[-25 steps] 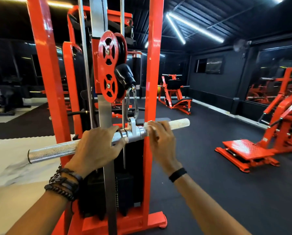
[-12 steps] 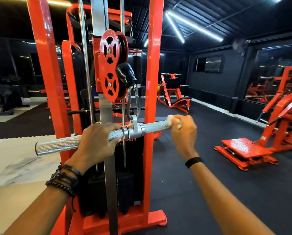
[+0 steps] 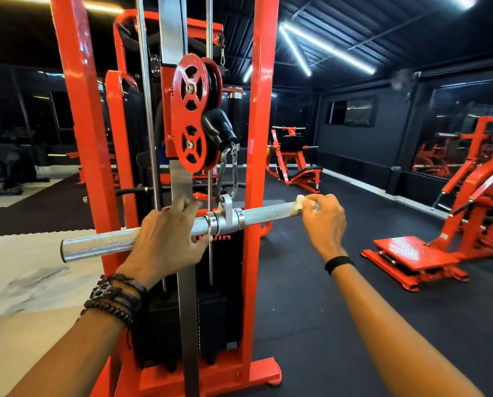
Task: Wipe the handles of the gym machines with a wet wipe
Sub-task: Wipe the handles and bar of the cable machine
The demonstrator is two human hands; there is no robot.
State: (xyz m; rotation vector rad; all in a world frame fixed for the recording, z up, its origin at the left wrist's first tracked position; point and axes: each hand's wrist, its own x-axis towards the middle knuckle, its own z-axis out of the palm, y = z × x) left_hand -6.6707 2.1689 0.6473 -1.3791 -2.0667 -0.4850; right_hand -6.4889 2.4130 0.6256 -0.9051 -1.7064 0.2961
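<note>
- Silver knurled bar (image 3: pixel 268 213) hangs across an orange cable machine (image 3: pixel 256 138).
- Left hand (image 3: pixel 165 239) curls over the bar left of centre.
- Right hand (image 3: pixel 322 216) pinches a white wipe (image 3: pixel 300 201) around the bar's right end.

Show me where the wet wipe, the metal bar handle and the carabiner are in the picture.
wet wipe (image 3: pixel 300 201): head view, white corner sticking out of the right hand.
metal bar handle (image 3: pixel 268 214): head view, knurled right half.
carabiner (image 3: pixel 235 176): head view, its right side, above the bar's centre.
</note>
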